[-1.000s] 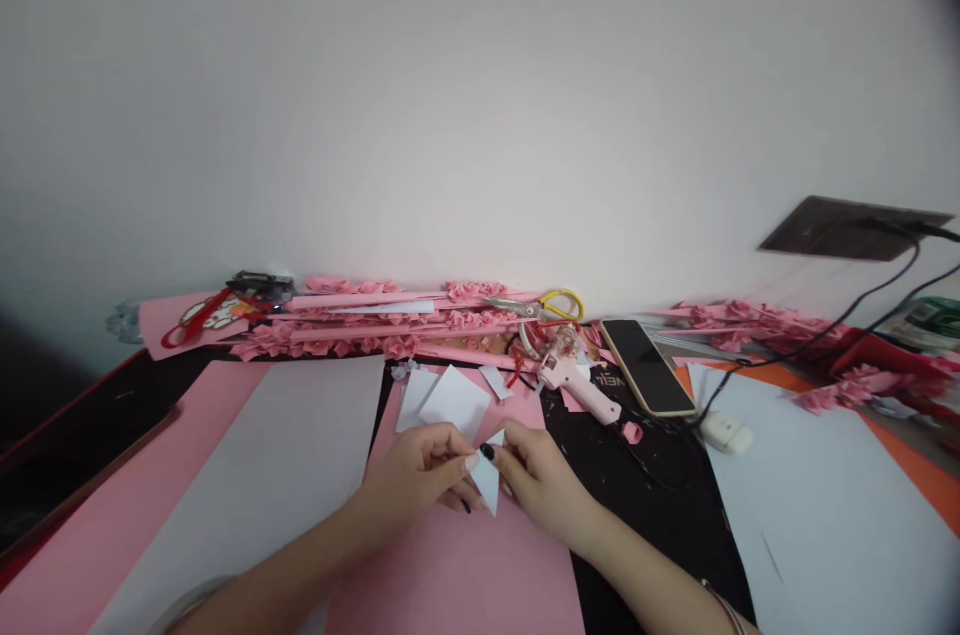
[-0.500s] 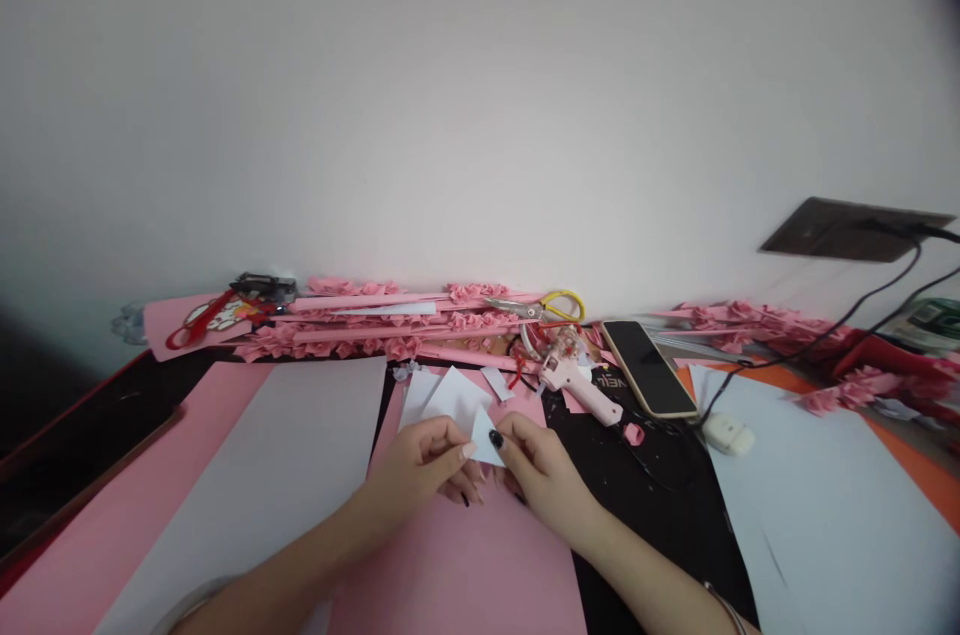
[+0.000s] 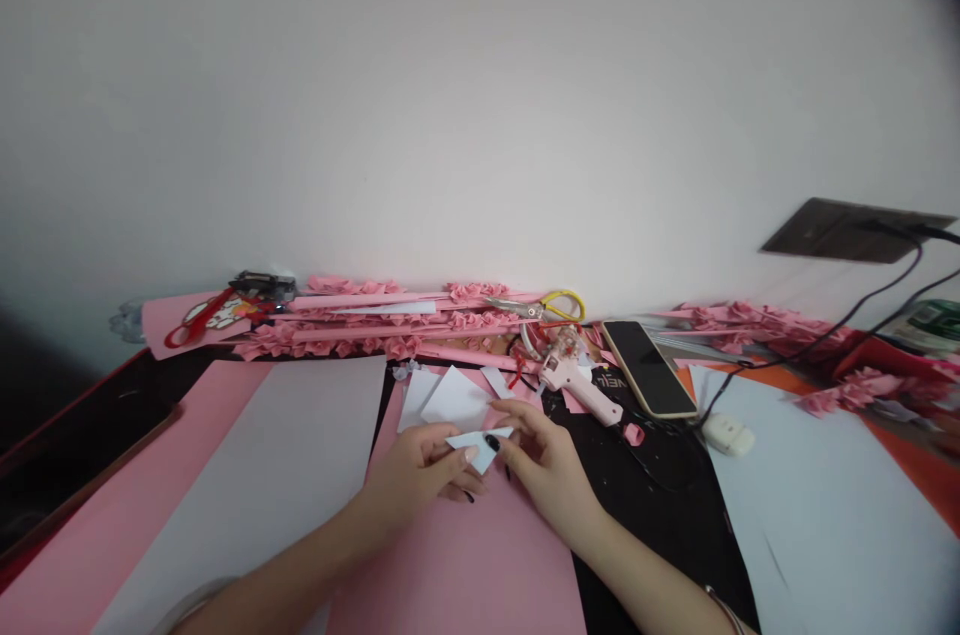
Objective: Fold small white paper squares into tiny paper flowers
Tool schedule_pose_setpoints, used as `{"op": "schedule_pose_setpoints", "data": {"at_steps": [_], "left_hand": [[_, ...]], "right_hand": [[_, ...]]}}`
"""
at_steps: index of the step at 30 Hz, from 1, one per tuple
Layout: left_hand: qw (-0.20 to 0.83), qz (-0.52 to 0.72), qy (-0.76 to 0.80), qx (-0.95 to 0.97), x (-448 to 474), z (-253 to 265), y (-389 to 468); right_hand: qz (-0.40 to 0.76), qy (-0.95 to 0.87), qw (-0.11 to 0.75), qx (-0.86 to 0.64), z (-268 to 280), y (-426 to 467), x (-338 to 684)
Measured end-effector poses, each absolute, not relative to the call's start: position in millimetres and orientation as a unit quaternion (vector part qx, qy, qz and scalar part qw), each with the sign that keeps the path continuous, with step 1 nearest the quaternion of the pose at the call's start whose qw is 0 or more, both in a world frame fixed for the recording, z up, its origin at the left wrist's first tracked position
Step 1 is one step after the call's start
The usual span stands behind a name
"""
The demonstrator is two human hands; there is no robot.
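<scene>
Spanning from left fingers [image 3: 448, 466] to right fingers [image 3: 520, 461], triangular white paper [image 3: 475, 441] touches both.

Small white folded paper [image 3: 481, 453], approx. triangular w/ a pale, smooth face. Long edge up top, running roughly 9 to 3 o'clock, 3 o'clock corner a touch higher; third corner pts. to abt 6 o'clock. Pinched from both sides, nr 8 and 2 o'clock, so partly covered there. Sits at approx. 6 o'clock from ctr of view; fold layers too small to tell
</scene>
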State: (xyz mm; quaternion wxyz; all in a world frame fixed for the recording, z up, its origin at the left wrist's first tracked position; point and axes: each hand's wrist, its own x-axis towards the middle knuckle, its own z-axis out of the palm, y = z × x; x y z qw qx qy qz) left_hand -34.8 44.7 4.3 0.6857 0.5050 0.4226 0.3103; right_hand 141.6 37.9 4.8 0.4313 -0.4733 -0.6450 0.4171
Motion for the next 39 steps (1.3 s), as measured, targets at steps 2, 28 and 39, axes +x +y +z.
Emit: {"op": "schedule_pose_setpoints", "data": {"at_steps": [2,28,39], "left_hand": [[0.673,0.332,0.435,0.498,-35,5,45],[0.704,0.319,0.435,0.462,-35,7,42],[0.719,0.308,0.419,0.461,-34,9,42]], "right_hand": [[0.382,-0.664,0.428,-0.479,2,37,143],[0.517,-0.522,0.526,-0.428,5,38,142],[0.386,-0.638,0.483,-0.46,12,34,141]]}}
